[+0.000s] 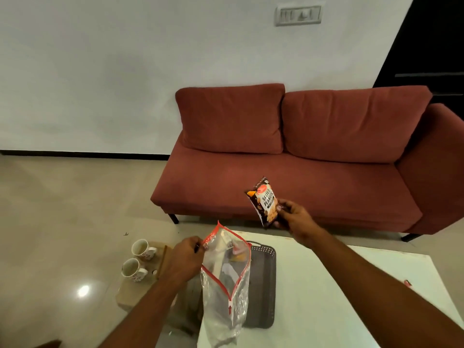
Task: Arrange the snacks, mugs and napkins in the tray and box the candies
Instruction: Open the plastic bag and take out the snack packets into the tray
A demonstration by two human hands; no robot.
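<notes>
My right hand [293,217] holds a dark packet of salted peanuts [264,200] up in the air above the far edge of the white table [326,285]. My left hand [184,257] pinches the rim of a clear zip bag [226,280] with a red zipper, held open and upright over a dark grey tray [266,280] on the table. Inside the bag I see an orange snack and some pale items, not clearly. Two white patterned mugs [139,258] stand on a low wooden board [130,290] to the left of the table.
A red sofa [288,177] stands against the white wall behind the table. A small red item [408,283] lies near the table's right edge. Glossy tiled floor spreads to the left.
</notes>
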